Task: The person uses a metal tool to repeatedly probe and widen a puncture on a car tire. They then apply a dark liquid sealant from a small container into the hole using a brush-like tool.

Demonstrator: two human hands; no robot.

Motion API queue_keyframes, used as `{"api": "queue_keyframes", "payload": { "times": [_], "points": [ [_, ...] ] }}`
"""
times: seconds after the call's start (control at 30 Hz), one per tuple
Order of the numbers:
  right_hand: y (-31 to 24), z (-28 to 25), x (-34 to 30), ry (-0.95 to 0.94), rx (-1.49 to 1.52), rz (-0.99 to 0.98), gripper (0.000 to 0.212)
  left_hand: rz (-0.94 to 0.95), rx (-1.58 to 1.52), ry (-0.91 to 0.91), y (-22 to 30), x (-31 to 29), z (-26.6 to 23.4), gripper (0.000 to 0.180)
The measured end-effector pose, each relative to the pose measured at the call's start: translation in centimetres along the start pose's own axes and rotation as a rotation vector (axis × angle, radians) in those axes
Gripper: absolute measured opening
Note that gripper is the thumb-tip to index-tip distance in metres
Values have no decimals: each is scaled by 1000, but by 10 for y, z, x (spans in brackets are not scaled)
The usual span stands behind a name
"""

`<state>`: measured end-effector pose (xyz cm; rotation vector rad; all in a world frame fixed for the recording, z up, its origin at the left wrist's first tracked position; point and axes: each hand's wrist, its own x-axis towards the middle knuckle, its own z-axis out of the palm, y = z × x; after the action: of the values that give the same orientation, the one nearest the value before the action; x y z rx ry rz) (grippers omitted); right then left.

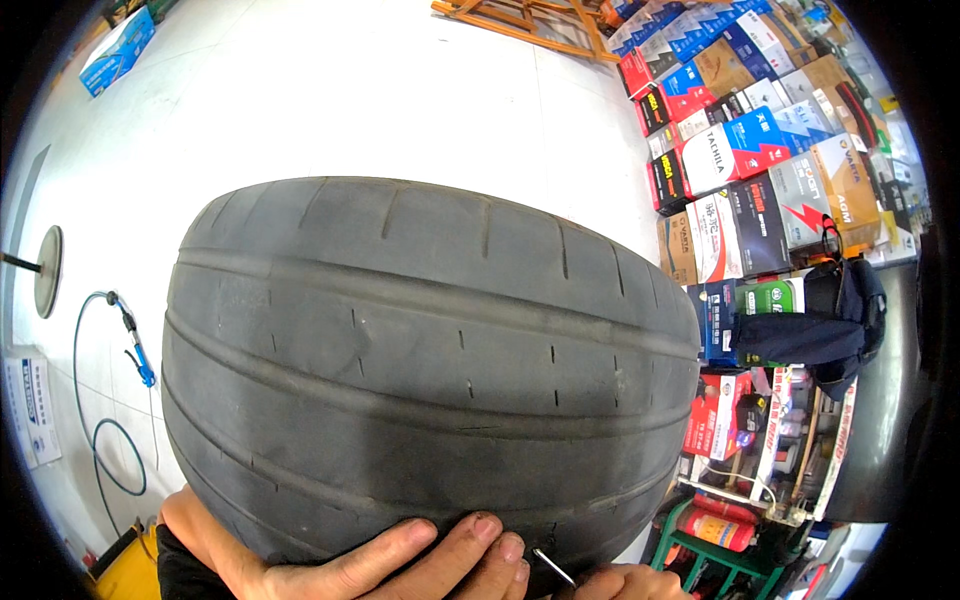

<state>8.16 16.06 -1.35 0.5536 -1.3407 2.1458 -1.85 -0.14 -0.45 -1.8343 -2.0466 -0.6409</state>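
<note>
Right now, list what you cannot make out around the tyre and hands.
All in the head view:
Tyre: far side hidden by its own tread.
Left hand: partly cropped by the lower edge.
Right hand: mostly cut off by the lower edge; its grip doesn't show.
Thin metal tool: lower end lost near the right hand; tip contact too small to tell.

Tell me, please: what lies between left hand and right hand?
In the head view, a thin metal rod shows between the left hand and the right hand, before the tyre.
</note>
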Motion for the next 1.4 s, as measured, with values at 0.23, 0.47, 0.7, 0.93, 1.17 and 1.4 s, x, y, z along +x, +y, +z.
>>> {"api": "queue_keyframes", "payload": {
  "times": [0.23, 0.47, 0.7, 0.93, 1.17, 1.4],
  "points": [
    [-17, 13, 10, 179, -214, 275, 40, -23, -10, -5, 4, 2, 0, 23],
    [-11, -2, 7, 67, 53, 58, 39, -123, -26, 42, 16, 8, -2, 25],
    [-4, -2, -1, 58, 87, -42, 40, -99, -35, 6, 14, 8, -2, 26],
    [0, -4, 2, 7, 72, -43, 40, -88, -12, -38, 12, 7, -3, 27],
    [0, -4, 3, -15, 66, -24, 40, -101, -7, -38, 13, 7, -2, 26],
    [-8, -3, 13, -109, -39, 153, 44, -66, -15, -54, 12, 6, -2, 26]
  ]
}}
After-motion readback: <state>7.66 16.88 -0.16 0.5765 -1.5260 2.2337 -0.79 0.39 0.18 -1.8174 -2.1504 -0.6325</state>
